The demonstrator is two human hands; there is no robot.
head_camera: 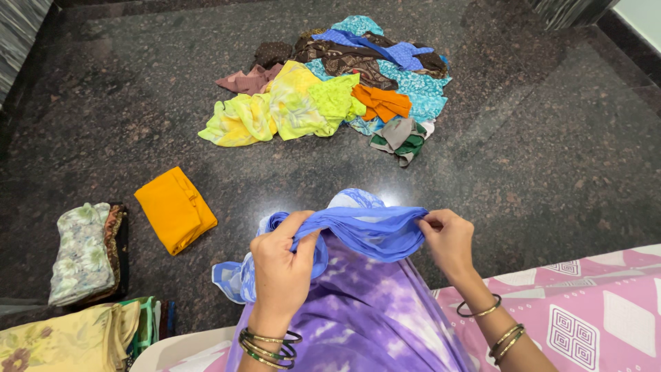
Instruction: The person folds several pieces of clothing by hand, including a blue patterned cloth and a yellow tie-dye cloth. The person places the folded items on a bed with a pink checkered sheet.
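Both hands pinch a gathered blue and purple tie-dyed cloth (365,234), left hand (281,265) and right hand (449,240) pulling its bunched edge taut between them. It hangs over the lap, near a folded orange cloth (175,209) on the dark granite floor (551,151), with a loose heap of colourful clothes (337,89) beyond.

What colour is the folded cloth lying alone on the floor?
Orange-yellow folded cloth, plain; head view.

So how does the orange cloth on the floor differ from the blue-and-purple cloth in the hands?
The orange cloth is plain and one colour; the blue-and-purple cloth is mottled, tie-dye-like. The orange cloth is folded into a neat flat packet, while the blue-and-purple cloth is bunched and loose. The orange cloth lies untouched on the dark floor; the blue-and-purple cloth is pinched by the left hand and right hand. Both are fabric.
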